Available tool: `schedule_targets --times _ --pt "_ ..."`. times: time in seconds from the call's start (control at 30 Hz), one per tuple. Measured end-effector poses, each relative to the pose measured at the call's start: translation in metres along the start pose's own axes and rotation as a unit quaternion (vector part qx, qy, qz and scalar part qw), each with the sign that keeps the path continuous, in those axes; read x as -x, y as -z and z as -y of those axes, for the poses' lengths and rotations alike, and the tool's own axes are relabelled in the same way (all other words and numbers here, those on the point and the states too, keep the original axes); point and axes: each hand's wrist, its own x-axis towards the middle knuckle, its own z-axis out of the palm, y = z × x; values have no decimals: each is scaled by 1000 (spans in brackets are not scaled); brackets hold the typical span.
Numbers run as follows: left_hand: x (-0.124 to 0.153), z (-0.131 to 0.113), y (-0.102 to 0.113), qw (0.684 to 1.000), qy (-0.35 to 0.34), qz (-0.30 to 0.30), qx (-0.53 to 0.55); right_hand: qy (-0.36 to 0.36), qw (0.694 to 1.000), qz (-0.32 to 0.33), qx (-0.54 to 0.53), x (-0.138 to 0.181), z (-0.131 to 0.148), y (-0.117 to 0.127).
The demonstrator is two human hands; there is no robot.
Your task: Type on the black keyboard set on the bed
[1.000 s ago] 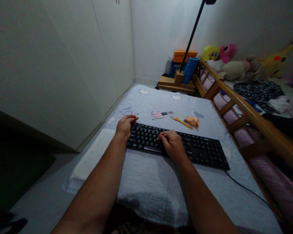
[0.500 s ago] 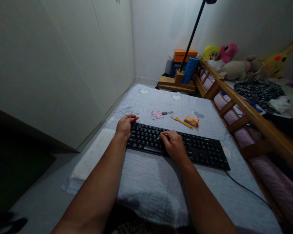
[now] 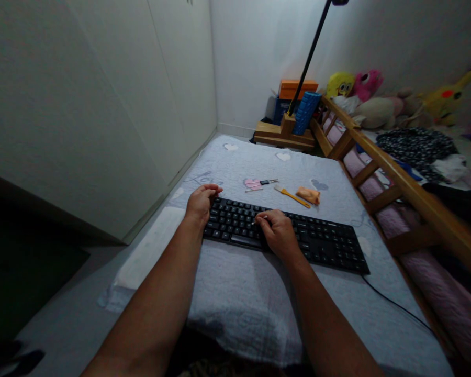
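Note:
A black keyboard [image 3: 235, 217] lies slightly askew on the cloth-covered surface. My left hand [image 3: 201, 204] is closed at its upper left corner, fingers curled along the edge and holding it. Over the middle keys, my right hand [image 3: 278, 230] pinches a thin white cotton swab [image 3: 254, 223], its tip down at the keys. Beyond the keyboard lie another cotton swab [image 3: 254, 189], a small metal-pronged puller with a black grip [image 3: 264, 183], a yellow-handled brush [image 3: 295, 198] and a crumpled orange cloth [image 3: 308, 195].
A light blue patterned cloth [image 3: 239, 293] covers the surface. The keyboard cable [image 3: 400, 303] runs off to the lower right. A wooden bed rail [image 3: 408, 178] borders the right side, a white cabinet [image 3: 141, 115] the left. A wooden stand with a black pole [image 3: 310, 57] is at the back.
My right hand has shifted very slightly left with the cotton swab. My left hand and the keyboard stay where they were.

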Motion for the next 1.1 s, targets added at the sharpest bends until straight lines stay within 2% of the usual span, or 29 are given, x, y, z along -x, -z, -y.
schedule_targets --times 0.7,1.1 --pt "-3 2 1 1000 -3 -3 1 3 1000 2 -4 0 -2 2" --pt "-3 1 1 1000 6 -2 14 -19 1000 10 3 1 -6 6"
